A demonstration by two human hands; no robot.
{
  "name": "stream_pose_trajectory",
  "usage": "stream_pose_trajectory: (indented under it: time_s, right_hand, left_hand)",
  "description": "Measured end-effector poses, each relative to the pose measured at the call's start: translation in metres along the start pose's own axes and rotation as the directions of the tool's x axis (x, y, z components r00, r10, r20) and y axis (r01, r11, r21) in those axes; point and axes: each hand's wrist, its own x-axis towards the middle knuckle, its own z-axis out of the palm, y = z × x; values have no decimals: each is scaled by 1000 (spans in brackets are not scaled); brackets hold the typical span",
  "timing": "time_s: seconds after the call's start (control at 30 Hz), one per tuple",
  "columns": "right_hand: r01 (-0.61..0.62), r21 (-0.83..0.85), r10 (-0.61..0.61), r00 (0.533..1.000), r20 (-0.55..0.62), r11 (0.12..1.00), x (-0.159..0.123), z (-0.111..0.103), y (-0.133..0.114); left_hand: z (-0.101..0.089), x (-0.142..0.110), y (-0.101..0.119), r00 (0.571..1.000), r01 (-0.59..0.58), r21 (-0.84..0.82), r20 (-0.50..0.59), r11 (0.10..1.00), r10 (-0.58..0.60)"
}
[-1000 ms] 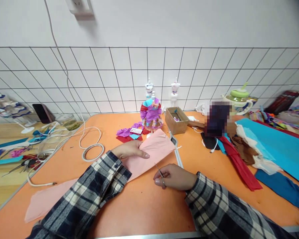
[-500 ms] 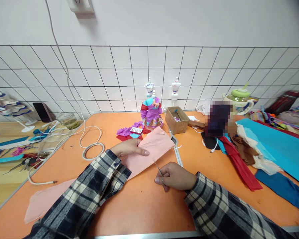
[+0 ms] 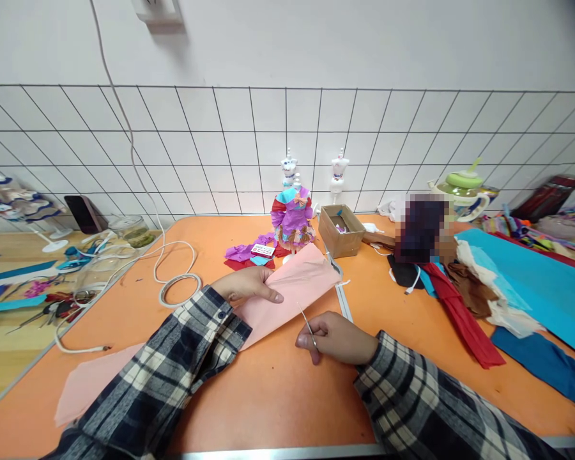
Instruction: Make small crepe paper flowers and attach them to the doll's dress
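My left hand (image 3: 252, 285) pinches a long strip of pink crepe paper (image 3: 297, 281), thumb on top and fingers underneath. The strip slants across the middle of the table, and its other end lies at the lower left past my sleeve. Small metal scissors (image 3: 309, 327) are in my right hand (image 3: 333, 338), with fingers in the handle loops. Their tips point up at the paper's near edge; whether they touch it I cannot tell. Behind the paper stands a miniature dress form (image 3: 294, 217) in a purple, red and blue paper dress.
A small cardboard box (image 3: 341, 231) sits beyond the paper, near two bare dress forms. To the left lie a tape roll (image 3: 179, 291) and a white cable (image 3: 160, 220). Red (image 3: 460, 313), brown and blue paper pieces and a green-lidded cup (image 3: 462, 191) occupy the right.
The pink paper has shifted slightly, its lower-left end moving a little to the right. My right hand and the scissors have barely moved; the scissors stand slightly steeper.
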Motion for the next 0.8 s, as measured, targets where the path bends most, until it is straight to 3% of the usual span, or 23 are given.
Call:
stream_pose_trajectory:
  time_s: [0.4,0.8]
  right_hand:
    - [27,-5,-27,1000,13,1000,-1,1,-1]
    - [-28,-8,28,1000,2,1000,-4,2,-8]
  left_hand:
    - [8,-3,2,999,8,-91,36,996,-5]
    - [7,-2,-4,1000,-8,-262,-1,965,8]
